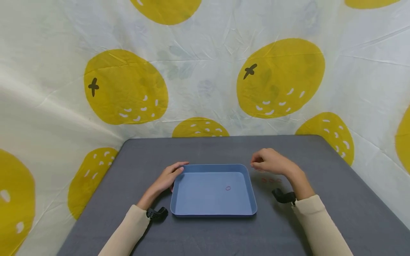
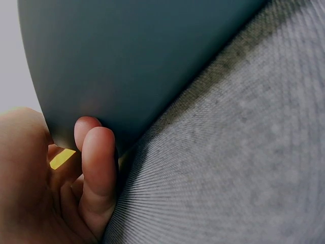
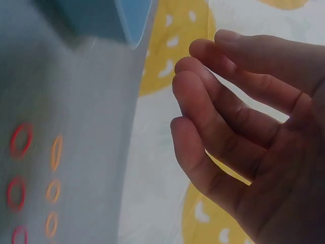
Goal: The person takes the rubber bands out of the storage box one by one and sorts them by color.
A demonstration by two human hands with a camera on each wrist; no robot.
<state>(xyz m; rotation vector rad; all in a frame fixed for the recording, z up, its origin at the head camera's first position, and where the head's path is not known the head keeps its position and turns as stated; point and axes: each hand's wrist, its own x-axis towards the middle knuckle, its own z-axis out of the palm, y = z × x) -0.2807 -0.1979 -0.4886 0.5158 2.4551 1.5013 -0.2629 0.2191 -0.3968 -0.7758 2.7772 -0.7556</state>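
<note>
A shallow blue tray [image 1: 211, 211] lies on the grey table. My left hand [image 1: 167, 177] grips its far left corner, thumb at the rim and curled fingertips [image 2: 99, 157] against the outer wall in the left wrist view. Inside the tray, right of its middle, is one thin red loop, like a small rubber band [image 1: 226, 188]. My right hand [image 1: 270, 161] hovers beyond the tray's right side, fingers loosely bent, thumb close to the index finger, with nothing visible between them. Under it lie red loops [image 3: 12, 144] and orange loops [image 3: 53, 158], in two rows.
The grey table [image 1: 211, 151] reaches back to a white cloth with yellow fruit shapes [image 1: 282, 78], which also hangs at both sides. Black straps with cameras [image 1: 283, 196] sit on both wrists.
</note>
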